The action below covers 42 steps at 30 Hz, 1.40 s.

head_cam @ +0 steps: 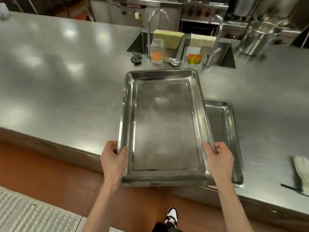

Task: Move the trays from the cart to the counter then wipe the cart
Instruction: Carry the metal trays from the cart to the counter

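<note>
A large steel tray (165,128) is held in the lower middle of the frame, gripped at its near end by both hands: the left hand (113,158) is curled round the left rim, its thumb lying inside the edge, and the right hand (220,158) is curled round the right rim in the same way, so both sets of fingers are clenched on the tray. The tray is carried over the near edge of the steel bench (66,91), its near end overhanging the brown floor; whether its far end is already touching the bench cannot be told. A second tray (224,131) is seen lying flat on the bench just to the right, partly covered by the held one, so at least one tray is judged to have been delivered already. The cart is not in view, and how many trays are left on it cannot be said. A folded white cloth (301,173) lies at the right edge of the frame on the bench, and it is judged a likely tool for the wiping, which has not been begun as far as can be seen. Beyond the trays, in the upper middle, a double sink (224,56) with two taps, a glass jar (157,51) and a dark scrubber (136,58) are seen.
</note>
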Tool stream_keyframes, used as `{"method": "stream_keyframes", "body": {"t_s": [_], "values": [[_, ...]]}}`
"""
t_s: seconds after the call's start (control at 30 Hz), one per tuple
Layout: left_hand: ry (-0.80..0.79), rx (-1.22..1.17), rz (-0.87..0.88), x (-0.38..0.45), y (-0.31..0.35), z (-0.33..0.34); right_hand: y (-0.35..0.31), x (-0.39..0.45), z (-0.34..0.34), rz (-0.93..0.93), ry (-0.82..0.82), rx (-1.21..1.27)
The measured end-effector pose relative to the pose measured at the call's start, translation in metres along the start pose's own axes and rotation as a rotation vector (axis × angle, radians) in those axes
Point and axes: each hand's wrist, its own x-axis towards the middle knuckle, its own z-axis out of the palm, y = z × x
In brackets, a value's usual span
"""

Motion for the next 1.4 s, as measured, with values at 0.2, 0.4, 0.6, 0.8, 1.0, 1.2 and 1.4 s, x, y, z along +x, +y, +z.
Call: {"method": "stream_keyframes", "body": {"t_s": [0.2, 0.4, 0.6, 0.8, 1.0, 1.2, 1.4], "values": [[-0.163, 0.115, 0.035, 0.004, 0.006, 0.079, 0.044, 0.045, -0.033, 0.09, 0.049, 0.025], [-0.245, 0.165, 0.059, 0.0, 0.006, 0.141, 0.08, 0.075, -0.057, 0.124, 0.089, 0.027], [-0.258, 0.225, 0.14, -0.006, -0.004, 0.189, 0.126, 0.093, -0.064, 0.195, 0.128, -0.023], [-0.188, 0.36, 0.221, -0.008, -0.022, 0.22, 0.159, 0.097, -0.055, 0.249, 0.214, -0.049], [-0.196, 0.387, 0.159, -0.018, -0.035, 0.234, 0.183, 0.099, -0.049, 0.258, 0.221, -0.151], [-0.242, 0.357, 0.108, -0.016, -0.047, 0.235, 0.198, 0.094, -0.042, 0.242, 0.193, -0.226], [-0.276, 0.35, 0.134, -0.013, -0.049, 0.238, 0.202, 0.094, -0.037, 0.256, 0.217, -0.261]]}}
